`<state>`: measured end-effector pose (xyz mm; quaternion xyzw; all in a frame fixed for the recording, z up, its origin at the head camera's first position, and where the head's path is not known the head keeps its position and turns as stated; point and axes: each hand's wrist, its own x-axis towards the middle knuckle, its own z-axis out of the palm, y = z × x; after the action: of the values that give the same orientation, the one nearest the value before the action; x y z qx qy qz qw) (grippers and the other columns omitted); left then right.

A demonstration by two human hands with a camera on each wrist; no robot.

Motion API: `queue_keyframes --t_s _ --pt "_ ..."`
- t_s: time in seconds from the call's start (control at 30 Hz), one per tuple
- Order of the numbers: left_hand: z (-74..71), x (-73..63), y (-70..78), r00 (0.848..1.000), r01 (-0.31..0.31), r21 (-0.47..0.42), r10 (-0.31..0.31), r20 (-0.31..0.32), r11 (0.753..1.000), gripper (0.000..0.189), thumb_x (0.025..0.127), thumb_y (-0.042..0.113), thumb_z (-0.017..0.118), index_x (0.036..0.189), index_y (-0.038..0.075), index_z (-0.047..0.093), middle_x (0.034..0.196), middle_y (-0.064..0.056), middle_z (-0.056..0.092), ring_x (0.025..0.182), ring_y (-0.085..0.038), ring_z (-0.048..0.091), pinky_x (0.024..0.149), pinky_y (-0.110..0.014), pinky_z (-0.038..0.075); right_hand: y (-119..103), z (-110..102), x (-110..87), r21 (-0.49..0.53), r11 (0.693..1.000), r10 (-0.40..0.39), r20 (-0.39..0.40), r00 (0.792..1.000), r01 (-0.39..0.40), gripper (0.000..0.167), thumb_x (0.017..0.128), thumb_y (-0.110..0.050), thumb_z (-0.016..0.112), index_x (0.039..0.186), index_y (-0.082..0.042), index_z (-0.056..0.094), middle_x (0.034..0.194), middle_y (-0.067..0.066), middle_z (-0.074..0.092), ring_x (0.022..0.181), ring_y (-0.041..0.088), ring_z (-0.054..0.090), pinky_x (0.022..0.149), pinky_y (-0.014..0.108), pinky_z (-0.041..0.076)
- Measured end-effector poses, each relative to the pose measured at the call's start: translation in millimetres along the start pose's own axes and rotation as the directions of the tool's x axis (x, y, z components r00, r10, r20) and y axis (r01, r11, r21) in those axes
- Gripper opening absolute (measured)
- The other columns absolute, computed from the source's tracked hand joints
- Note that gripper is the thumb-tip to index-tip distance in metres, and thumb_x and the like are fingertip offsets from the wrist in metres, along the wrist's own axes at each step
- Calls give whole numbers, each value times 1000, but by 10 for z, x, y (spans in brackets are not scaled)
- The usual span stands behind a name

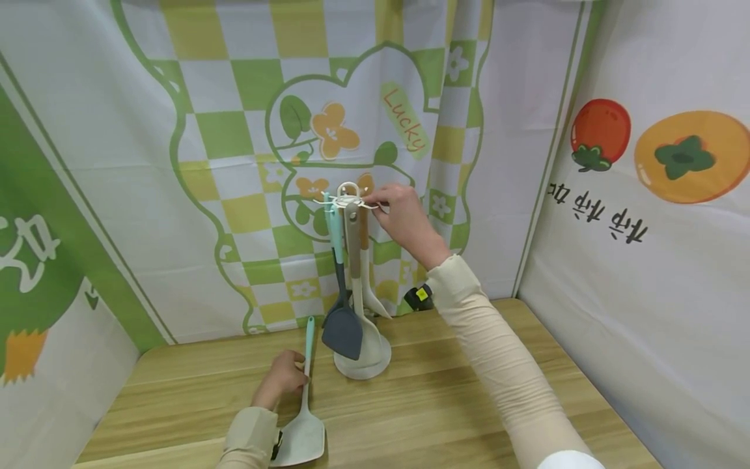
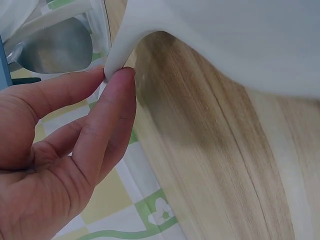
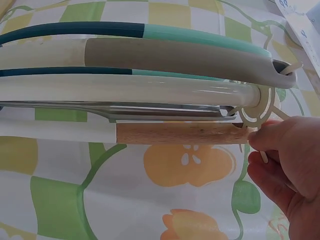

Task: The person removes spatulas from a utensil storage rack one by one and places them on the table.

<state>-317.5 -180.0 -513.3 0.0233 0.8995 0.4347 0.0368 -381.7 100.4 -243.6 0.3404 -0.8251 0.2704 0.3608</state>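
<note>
My left hand pinches the pale neck of a spatula with a mint handle end. In the left wrist view the spatula looms large above the wood, thumb and fingertips meeting on its neck. I cannot tell whether its blade touches the table. My right hand is at the top of a white utensil rack, its thumb and fingers pinching a hook of the ring. Beside those fingertips hangs a wooden-handled utensil. Also hanging are a taupe-handled utensil and a dark turner with a mint handle.
The rack stands near the back edge of a wooden table, close to a checked green and yellow cloth. A small black object with a yellow mark is by the right sleeve. Printed white sheets flank the table.
</note>
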Motion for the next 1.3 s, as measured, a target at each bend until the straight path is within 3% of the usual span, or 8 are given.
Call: queue_keyframes --t_s 0.33,0.67,1.0,1.3 --pt "-7 -5 17 1000 4 -10 -4 17 1000 49 72 -19 64 118 -28 52 73 -22 70 60 -27 70 56 -37 64 39 22 -6 10 1000 -13 -2 1000 14 20 91 7 69 107 -1 79 100 13 77 94 26 72 85 32 61" --pt "-43 -44 76 998 26 31 -28 59 999 50 78 -15 68 123 -27 51 92 -31 65 65 -29 72 60 -35 64 20 25 -1 16 1000 21 17 1000 -22 22 92 8 67 109 -1 78 103 13 76 97 25 72 87 29 61" --pt "-41 -54 64 998 18 -9 -17 53 1000 48 77 -15 66 121 -27 51 86 -27 65 65 -32 72 58 -37 64 18 25 -21 -15 1000 -8 1 1000 8 21 91 8 69 106 -1 79 100 14 76 94 26 71 84 29 61" --pt "-69 -54 58 998 9 22 -11 69 1000 48 78 -13 67 122 -26 51 80 -22 68 63 -31 72 58 -37 64 0 25 -46 -61 997 -51 -20 998 50 19 90 7 71 106 -1 79 98 14 76 92 27 69 82 31 60"
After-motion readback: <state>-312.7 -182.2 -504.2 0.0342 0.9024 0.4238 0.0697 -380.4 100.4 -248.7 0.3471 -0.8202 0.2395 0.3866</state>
